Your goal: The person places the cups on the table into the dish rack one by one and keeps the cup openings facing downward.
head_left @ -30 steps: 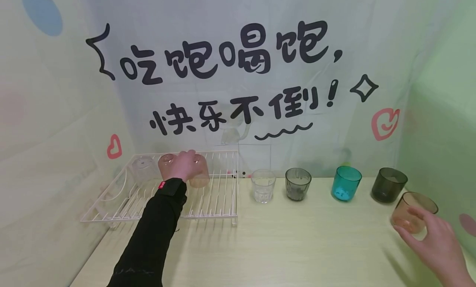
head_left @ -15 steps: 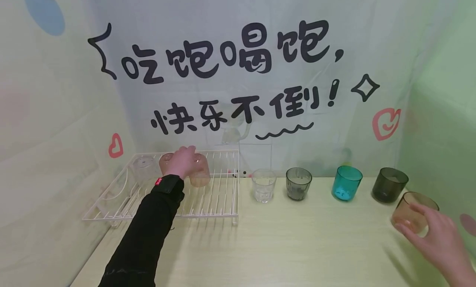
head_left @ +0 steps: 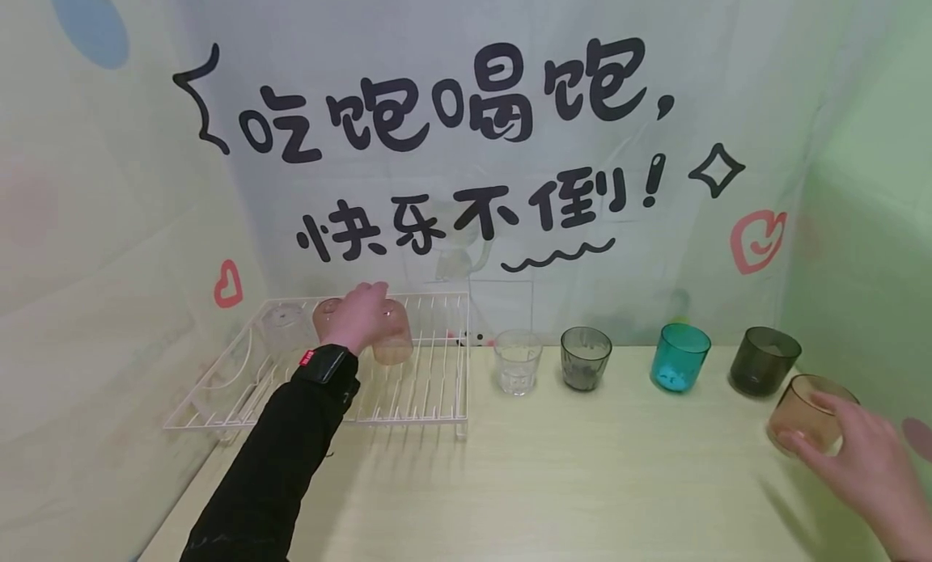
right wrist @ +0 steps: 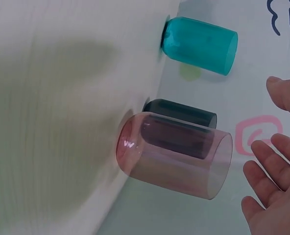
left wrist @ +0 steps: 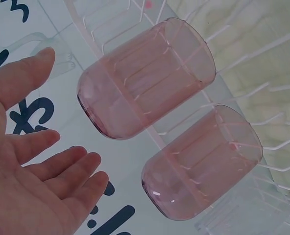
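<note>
Currently I see L hand (head_left: 358,315) w/ fingers apart by upturned pink cups (left wrist: 145,83) on wire rack (head_left: 415,422), far left; R hand (head_left: 862,457) likewise apart, nr upright amber cup (right wrist: 174,171), right.

Black lettering (head_left: 498,85) across the pale backdrop (head_left: 408,171)

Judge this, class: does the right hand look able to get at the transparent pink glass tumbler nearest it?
Probably yes: the right hand is close to the transparent pink glass tumbler, and nothing visible stands between them.
</note>
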Motion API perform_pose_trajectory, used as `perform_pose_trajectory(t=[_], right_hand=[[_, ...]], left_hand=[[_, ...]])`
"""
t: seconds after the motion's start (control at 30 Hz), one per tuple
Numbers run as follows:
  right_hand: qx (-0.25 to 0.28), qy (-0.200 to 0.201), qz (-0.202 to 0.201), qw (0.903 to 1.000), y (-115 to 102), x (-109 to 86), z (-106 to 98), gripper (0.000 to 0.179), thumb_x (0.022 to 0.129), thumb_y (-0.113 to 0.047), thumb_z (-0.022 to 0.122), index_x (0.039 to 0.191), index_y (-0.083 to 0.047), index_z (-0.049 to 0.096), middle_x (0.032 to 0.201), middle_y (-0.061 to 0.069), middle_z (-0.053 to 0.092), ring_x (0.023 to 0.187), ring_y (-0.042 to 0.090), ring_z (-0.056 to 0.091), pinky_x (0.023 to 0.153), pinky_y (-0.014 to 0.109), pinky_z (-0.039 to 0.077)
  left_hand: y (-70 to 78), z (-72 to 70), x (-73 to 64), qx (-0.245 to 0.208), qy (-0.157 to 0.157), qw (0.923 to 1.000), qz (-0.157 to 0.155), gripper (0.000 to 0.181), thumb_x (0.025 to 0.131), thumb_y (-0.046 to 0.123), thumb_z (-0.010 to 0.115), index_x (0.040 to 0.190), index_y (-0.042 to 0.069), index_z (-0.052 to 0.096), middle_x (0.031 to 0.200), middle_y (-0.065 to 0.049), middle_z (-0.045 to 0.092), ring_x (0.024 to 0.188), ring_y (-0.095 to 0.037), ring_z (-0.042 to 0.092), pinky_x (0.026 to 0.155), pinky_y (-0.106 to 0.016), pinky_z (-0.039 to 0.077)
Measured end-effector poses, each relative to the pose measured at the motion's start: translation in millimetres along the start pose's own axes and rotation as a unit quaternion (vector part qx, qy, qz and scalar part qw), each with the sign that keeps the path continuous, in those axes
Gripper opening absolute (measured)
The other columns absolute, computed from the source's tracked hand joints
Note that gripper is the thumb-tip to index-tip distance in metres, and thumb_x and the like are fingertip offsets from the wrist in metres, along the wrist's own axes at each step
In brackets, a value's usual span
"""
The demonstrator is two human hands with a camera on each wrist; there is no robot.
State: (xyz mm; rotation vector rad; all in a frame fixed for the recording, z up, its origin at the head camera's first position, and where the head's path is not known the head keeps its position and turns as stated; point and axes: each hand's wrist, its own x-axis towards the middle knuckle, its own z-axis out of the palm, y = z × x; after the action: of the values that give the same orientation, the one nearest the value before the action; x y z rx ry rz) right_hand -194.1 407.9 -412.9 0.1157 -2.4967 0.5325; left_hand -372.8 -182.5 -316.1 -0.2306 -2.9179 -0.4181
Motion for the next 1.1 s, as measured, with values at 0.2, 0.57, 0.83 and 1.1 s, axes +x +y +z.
perform_pose_trajectory(t=[0.2, 0.57, 0.83, 1.1], right_hand=[[-0.006, -0.002, -0.004, 1.0000, 3, 1.6, 1, 0.063, 0.075, -0.029, 0.069, 0.123, 0.004, 0.042, 0.117, 0.032, 0.045, 0.102, 0.051, 0.036, 0.094, 0.063, 0.017], [-0.046, -0.008, -0.015, 0.9988, 13, 4.5, 4, 0.063, 0.073, -0.030, 0.070, 0.118, 0.007, 0.044, 0.113, 0.033, 0.045, 0.098, 0.050, 0.039, 0.090, 0.063, 0.021], [-0.053, -0.021, -0.017, 0.9982, 15, 5.3, 7, 0.067, 0.074, -0.032, 0.069, 0.120, 0.007, 0.041, 0.115, 0.034, 0.043, 0.100, 0.051, 0.036, 0.093, 0.063, 0.018], [-0.069, -0.028, -0.028, 0.9968, 21, 12.4, 10, 0.070, 0.069, -0.035, 0.072, 0.118, 0.007, 0.043, 0.114, 0.032, 0.045, 0.099, 0.049, 0.038, 0.091, 0.062, 0.021]], left_hand=[[1.6, -2.2, -5.1, -0.010, 0.002, 0.9999, 0.009, 0.066, 0.079, 0.039, 0.055, 0.133, 0.007, 0.037, 0.131, -0.019, 0.040, 0.118, -0.034, 0.038, 0.095, -0.050, 0.032], [7.6, -3.0, -14.5, -0.032, 0.012, 0.9986, 0.041, 0.065, 0.077, 0.038, 0.058, 0.131, 0.007, 0.039, 0.130, -0.016, 0.043, 0.119, -0.029, 0.038, 0.094, -0.042, 0.035], [8.4, -10.7, -21.6, -0.034, 0.021, 0.9977, 0.056, 0.069, 0.076, 0.038, 0.059, 0.131, 0.003, 0.039, 0.130, -0.020, 0.042, 0.120, -0.034, 0.038, 0.098, -0.044, 0.032], [9.6, -15.7, -27.3, -0.027, 0.023, 0.9971, 0.068, 0.072, 0.074, 0.043, 0.061, 0.131, 0.005, 0.040, 0.131, -0.018, 0.042, 0.120, -0.034, 0.038, 0.095, -0.047, 0.033]])
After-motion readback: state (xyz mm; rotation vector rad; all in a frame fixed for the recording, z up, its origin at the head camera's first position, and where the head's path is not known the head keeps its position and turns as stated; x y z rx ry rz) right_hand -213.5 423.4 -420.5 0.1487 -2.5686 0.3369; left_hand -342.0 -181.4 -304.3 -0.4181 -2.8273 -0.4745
